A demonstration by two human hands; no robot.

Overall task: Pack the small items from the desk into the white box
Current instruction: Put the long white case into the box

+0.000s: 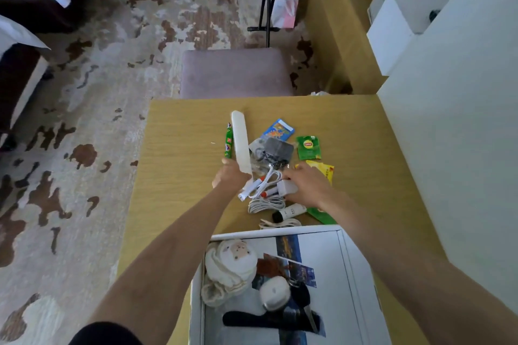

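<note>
My left hand (229, 173) grips the near end of a long flat white bar (240, 140) that slants away over the wooden desk (179, 148). My right hand (308, 185) closes on a white charger block (286, 187) whose coiled white cable (265, 203) lies beside it. The white box (344, 266) stands open at the desk's near edge, holding a cream plush toy (229, 263), postcards, a round white object and a dark strap. On the desk lie a green stick (228, 141), a blue packet (277, 129), a grey pouch (277, 148), a green tea bag (308, 147) and a small black-capped tube (290, 211).
A yellow sachet (326, 171) and a green packet (322, 216) lie partly under my right arm. A padded mauve stool (235, 73) stands just past the desk's far edge. A white wall (454, 134) bounds the desk on the right. Patterned carpet lies to the left.
</note>
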